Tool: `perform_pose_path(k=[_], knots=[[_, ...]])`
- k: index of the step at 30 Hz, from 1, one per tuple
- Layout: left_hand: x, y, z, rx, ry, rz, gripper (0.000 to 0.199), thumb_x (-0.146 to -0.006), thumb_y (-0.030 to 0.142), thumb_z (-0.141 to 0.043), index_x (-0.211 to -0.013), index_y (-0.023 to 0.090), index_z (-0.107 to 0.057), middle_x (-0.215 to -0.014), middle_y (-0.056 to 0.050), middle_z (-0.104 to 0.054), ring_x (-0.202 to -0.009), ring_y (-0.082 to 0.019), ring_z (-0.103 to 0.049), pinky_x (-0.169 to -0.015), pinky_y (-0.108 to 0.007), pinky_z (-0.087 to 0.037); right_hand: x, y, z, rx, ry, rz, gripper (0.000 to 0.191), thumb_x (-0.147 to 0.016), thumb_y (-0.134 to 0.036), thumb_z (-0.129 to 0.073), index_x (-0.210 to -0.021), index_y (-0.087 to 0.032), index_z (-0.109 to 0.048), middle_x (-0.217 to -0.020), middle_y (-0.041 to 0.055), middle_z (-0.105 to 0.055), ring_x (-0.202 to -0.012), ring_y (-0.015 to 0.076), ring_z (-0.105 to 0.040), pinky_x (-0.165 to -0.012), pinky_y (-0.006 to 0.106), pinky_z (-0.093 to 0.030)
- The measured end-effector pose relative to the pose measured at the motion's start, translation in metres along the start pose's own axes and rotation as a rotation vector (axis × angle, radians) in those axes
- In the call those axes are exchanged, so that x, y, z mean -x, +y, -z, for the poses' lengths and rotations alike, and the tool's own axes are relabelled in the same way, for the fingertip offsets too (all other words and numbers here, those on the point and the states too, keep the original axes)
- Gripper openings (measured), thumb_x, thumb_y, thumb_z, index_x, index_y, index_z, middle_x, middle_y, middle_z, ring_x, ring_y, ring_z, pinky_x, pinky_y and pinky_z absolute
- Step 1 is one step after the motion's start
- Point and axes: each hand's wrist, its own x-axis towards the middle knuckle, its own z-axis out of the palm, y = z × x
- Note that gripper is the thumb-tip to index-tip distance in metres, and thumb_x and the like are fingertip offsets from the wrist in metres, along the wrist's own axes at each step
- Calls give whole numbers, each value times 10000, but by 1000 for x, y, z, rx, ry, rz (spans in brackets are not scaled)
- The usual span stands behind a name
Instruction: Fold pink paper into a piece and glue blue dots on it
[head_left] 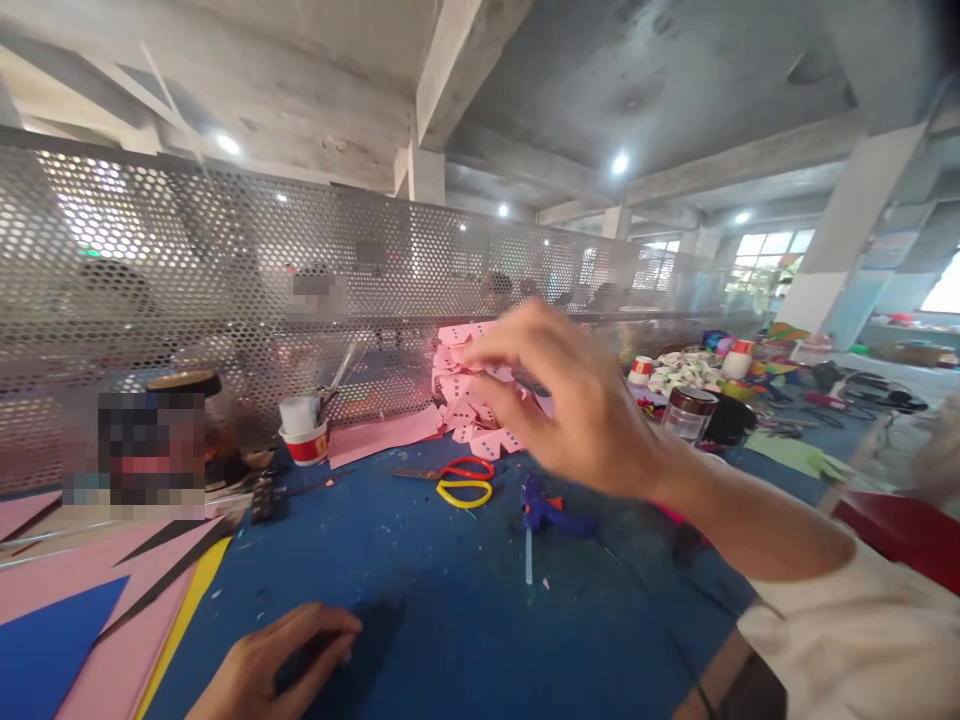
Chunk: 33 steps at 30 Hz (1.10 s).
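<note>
My right hand point(555, 400) is raised over the back of the blue table, its thumb and fingers apart, in front of a pile of pink dotted paper pieces point(454, 400). Whether its fingertips touch the pile is unclear. My left hand point(281, 655) hovers low at the front left, thumb and index finger bent toward each other, with nothing visible between them. Scissors point(465, 482) with red and yellow handles lie below the pile. A blue glue gun point(536, 505) rests to their right, below my right hand.
Pink, blue and yellow sheets point(142, 600) cover the left side. A paper cup point(304, 440) stands by the perforated metal screen point(360, 240). A clear jar point(686, 415), a white heap point(684, 370) and tools occupy the right. A cord runs toward the front right.
</note>
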Motion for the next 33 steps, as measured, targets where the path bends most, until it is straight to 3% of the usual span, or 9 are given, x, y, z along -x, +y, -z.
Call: perform_pose_path(k=[3,5,9,12,16,21,26,28,33], knots=[[-2,8,2,7,-5,42,217,-863,462,-643,-856,271,-745,-784,20,-775,-683,-144,-734,-657,-135,-564,53,-16,2,54,-78,92,247,-922,-198,-590,-1140,-312,-606,-1062,33,-668,-999,230,-630,-898,413,-504],[-4,12,4,23,-20,64,240,-878,461,-623,-860,254,-744,-786,9,-771,-702,-150,-731,-670,-150,-565,80,-4,-6,77,-71,69,271,-903,-155,-596,-1131,-300,-601,-1035,39,-675,-945,223,-634,-866,409,-510],[-9,16,15,4,-19,94,220,-902,416,-600,-914,241,-733,-844,-3,-762,-765,-157,-721,-714,-185,-557,120,38,-32,110,-77,-125,193,-911,-120,-548,-1028,-261,-610,-955,58,-670,-907,234,-635,-822,411,-511],[-10,16,33,-125,47,167,202,-920,380,-575,-959,238,-714,-891,-8,-754,-820,-162,-708,-753,-216,-541,148,59,-53,94,-96,-171,201,-911,-133,-553,-1041,-275,-608,-966,60,-671,-912,246,-643,-845,436,-510],[0,3,66,-331,49,248,251,-942,410,-530,-1046,241,-683,-1057,-37,-730,-998,-205,-672,-906,-292,-496,181,73,-78,45,-96,-163,240,-899,-181,-591,-1098,-314,-606,-979,64,-680,-927,257,-657,-881,444,-508],[34,-37,99,-650,88,520,351,-941,445,-470,-1155,225,-641,-1215,-92,-678,-1084,-275,-643,-958,-389,-471,198,81,-95,-15,-78,-78,142,-936,-279,-571,-1063,-279,-634,-955,43,-695,-886,213,-678,-877,374,-505],[73,-80,110,-839,92,781,613,-895,529,-482,-1390,169,-497,-1476,-157,-500,-1305,-382,-490,-1042,-534,-383,205,82,-101,-76,-122,-38,188,-986,-319,-502,-1046,-223,-652,-962,35,-697,-895,176,-679,-900,310,-491],[85,-90,110,-809,43,808,717,-883,609,-465,-1422,136,-461,-1501,-185,-466,-1358,-369,-441,-1086,-523,-338,209,83,-104,-104,-149,-71,185,-979,-337,-526,-1053,-222,-649,-986,36,-689,-923,179,-672,-921,305,-485],[97,-100,109,-761,-23,819,755,-874,680,-431,-1422,163,-473,-1520,-168,-449,-1393,-347,-406,-1113,-503,-299,213,79,-109,-128,-180,-120,212,-1003,-347,-486,-1065,-218,-642,-1008,42,-678,-940,174,-661,-932,292,-478]])
